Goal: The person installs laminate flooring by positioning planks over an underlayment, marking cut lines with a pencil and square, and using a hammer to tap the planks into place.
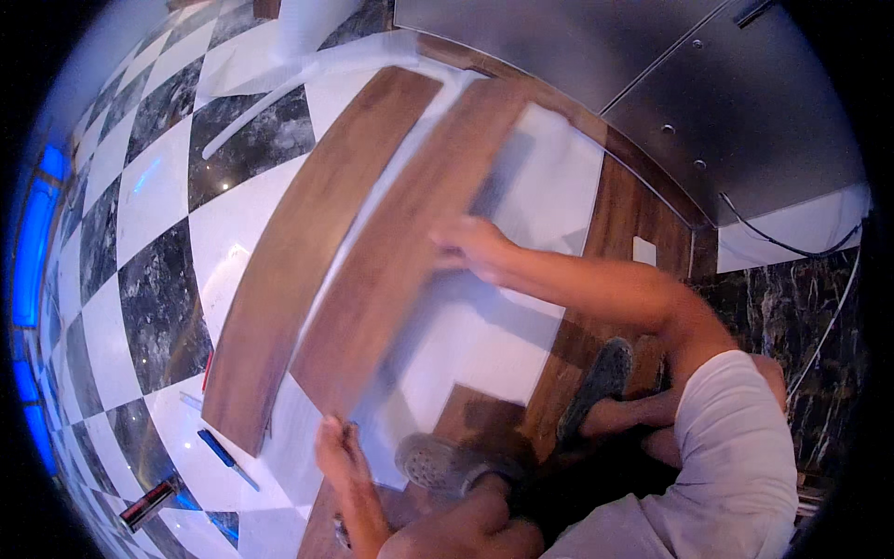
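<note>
A brown wood-look floor plank, slightly blurred, slants across the middle above white sheeting, its shadow falling to the right. My right hand grips its right long edge near the middle, thumb and fingers closed. At the plank's near end, my left hand has curled fingers around the corner; part of that grip is hidden. A second, similar plank lies to the left, almost parallel, with a narrow pale gap between the two.
Laid brown planks border the white sheeting on the right, below a dark metal cabinet. On the black-and-white checkered floor lie a blue-handled knife and a dark cylindrical object. My sandalled foot is close to the held plank.
</note>
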Motion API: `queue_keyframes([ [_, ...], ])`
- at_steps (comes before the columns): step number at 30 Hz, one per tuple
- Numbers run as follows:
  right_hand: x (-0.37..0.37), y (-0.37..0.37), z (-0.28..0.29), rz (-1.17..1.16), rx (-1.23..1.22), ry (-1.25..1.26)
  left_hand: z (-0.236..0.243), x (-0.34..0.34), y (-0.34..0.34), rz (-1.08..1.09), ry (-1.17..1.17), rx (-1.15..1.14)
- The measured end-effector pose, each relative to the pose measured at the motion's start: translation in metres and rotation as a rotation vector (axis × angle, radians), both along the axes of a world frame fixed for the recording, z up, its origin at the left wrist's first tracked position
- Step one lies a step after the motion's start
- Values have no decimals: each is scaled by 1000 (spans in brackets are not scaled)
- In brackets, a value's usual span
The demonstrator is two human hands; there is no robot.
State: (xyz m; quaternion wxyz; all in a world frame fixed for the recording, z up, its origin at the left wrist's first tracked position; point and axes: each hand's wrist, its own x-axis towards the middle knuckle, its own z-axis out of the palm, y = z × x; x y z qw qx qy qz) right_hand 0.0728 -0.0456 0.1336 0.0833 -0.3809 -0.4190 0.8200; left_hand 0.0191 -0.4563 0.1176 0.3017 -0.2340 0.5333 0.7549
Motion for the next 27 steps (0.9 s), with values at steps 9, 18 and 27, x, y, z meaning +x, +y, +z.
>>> queue_keyframes([
  [9,206,25,100,125,-202,-194,9,121,-1,-582,-52,-65],
  [18,285,46,35,-30,-116,-103,-14,150,-1,-1203,350,-412],
  [27,299,76,-68,2,-267,134,95,67,57,-1678,833,-1064],
])
